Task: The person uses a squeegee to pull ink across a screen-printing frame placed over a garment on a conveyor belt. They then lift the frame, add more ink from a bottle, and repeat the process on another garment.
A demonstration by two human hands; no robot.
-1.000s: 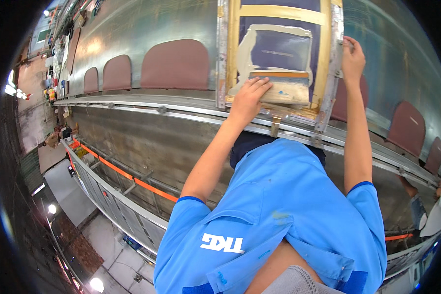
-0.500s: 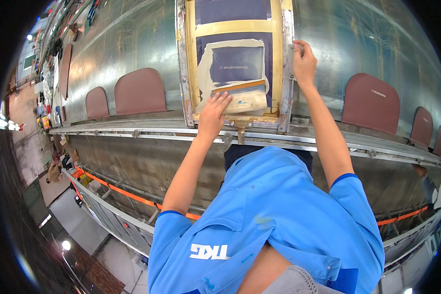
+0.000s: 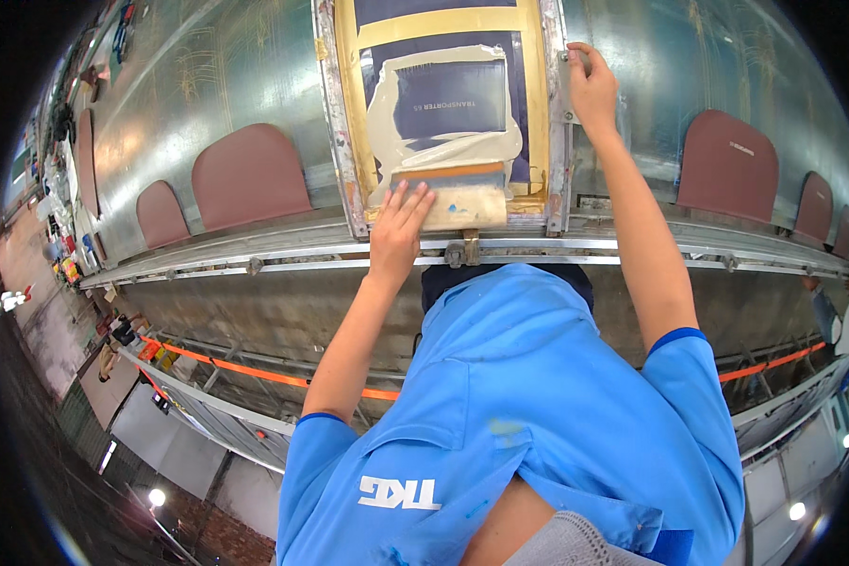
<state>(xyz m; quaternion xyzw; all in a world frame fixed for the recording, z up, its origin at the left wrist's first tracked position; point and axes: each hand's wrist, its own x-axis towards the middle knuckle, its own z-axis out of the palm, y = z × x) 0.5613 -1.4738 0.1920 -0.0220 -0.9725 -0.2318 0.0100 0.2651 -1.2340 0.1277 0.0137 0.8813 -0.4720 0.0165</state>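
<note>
On a sheet-metal worktop (image 3: 274, 75), a printing frame (image 3: 556, 179) with yellow tape along its inner edges bears pale paste (image 3: 384, 118) smeared around a dark rectangle. The left hand's grip (image 3: 401, 226) is on the left end of a wooden squeegee (image 3: 467, 206), laid across the frame's near end. The right hand's grip (image 3: 592, 90) touches the frame's right edge. Rounded reddish-brown panels (image 3: 252, 179) lie on both sides, above a metal rail (image 3: 349, 257).

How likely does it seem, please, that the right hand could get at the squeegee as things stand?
Probably yes: the right hand is at the frame's right rail, and only that rail seems to lie between it and the squeegee, whose right end no hand covers.
</note>
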